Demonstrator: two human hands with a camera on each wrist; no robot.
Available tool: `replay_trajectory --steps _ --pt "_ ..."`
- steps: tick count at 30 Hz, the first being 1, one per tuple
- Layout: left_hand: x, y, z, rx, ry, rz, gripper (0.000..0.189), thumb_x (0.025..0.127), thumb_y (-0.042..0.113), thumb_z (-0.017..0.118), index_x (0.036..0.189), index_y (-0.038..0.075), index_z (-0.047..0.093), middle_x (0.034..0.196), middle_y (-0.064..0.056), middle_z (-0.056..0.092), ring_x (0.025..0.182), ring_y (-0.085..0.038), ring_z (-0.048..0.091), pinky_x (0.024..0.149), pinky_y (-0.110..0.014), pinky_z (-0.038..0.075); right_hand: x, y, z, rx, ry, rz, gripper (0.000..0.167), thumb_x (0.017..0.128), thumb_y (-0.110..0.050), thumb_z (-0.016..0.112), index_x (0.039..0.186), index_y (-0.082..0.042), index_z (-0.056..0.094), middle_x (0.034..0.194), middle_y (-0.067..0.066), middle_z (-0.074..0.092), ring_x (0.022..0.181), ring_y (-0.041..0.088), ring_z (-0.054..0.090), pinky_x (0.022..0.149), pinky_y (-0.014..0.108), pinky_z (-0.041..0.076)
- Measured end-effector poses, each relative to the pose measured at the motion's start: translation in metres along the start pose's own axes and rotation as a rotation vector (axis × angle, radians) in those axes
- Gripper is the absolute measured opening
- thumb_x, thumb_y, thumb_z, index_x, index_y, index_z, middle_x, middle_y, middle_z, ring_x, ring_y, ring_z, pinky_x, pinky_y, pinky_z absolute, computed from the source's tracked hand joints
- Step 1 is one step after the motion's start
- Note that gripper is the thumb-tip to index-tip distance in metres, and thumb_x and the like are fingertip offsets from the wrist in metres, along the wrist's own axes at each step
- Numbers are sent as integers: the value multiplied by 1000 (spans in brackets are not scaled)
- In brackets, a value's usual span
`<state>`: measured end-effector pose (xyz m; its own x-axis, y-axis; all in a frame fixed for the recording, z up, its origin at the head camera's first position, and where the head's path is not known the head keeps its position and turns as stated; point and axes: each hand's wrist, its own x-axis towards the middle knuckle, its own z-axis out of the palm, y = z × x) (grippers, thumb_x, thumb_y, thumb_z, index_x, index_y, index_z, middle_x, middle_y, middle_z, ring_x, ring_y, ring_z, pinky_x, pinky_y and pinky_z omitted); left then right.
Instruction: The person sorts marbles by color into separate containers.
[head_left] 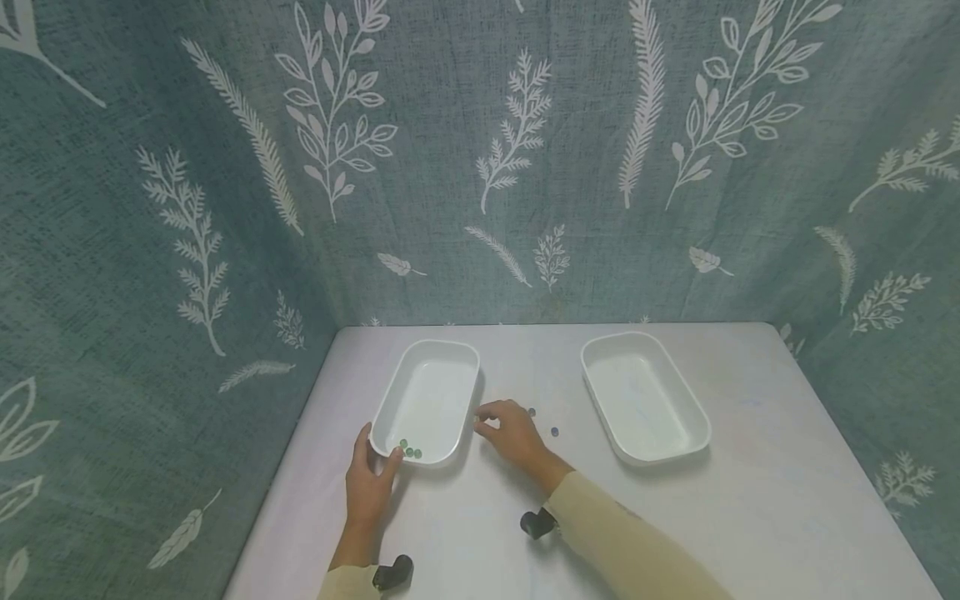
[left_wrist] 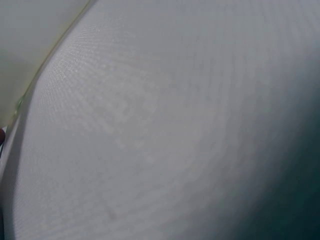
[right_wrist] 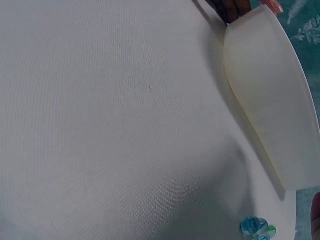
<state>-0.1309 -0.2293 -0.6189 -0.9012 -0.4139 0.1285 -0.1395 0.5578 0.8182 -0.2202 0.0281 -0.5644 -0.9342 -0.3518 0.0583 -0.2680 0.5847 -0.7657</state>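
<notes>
My left hand (head_left: 367, 487) holds the near-left corner of the left white tray (head_left: 438, 392), thumb over the near rim and fingers along the outer side. Several green glass marbles (head_left: 409, 452) lie in that tray's near end. Just off the tray's right side is my right hand (head_left: 513, 433), thumb and index finger curled into a pinch around a small marble (head_left: 476, 419), mostly hidden. In the right wrist view, blue and green glass marbles (right_wrist: 257, 227) cluster low by the fingers. Two bluish marbles (head_left: 555, 432) lie on the table beyond the right hand.
A second white tray (head_left: 645, 400) stands to the right with nothing visible in it. Both trays sit on a white table (head_left: 780, 500). Leaf-patterned green-blue cloth (head_left: 450, 167) hangs behind and along the sides.
</notes>
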Motion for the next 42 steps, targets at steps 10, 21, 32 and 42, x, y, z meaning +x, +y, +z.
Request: replay_trajectory --steps 10,21,32,42 --pt "0 0 -1 -7 -4 -7 81 89 47 68 154 21 26 155 -7 33 143 -32 25 114 -59 17 -2 -12 8 -16 -50 -61 24 93 -29 65 114 -19 70 109 -8 66 110 15 57 96 37 48" --pt "2 -1 0 -13 1 2 79 89 42 69 153 21 27 155 -7 33 143 -31 25 114 -59 16 1 -11 14 -15 -63 -107 22 93 -29 65 112 -20 71 106 -10 67 105 13 58 92 38 48" --pt "1 -2 1 -21 7 18 79 89 44 68 153 21 28 154 -5 35 143 -29 26 114 -57 17 4 -11 18 -10 -99 -102 25 94 -34 62 114 -20 70 102 -12 64 99 10 58 87 33 50" --pt "2 1 -1 -15 6 14 80 89 48 67 153 19 28 155 -6 33 144 -30 24 114 -57 16 7 -9 21 9 -111 -101 24 95 -34 61 110 -20 72 99 -13 64 96 9 59 86 32 50"
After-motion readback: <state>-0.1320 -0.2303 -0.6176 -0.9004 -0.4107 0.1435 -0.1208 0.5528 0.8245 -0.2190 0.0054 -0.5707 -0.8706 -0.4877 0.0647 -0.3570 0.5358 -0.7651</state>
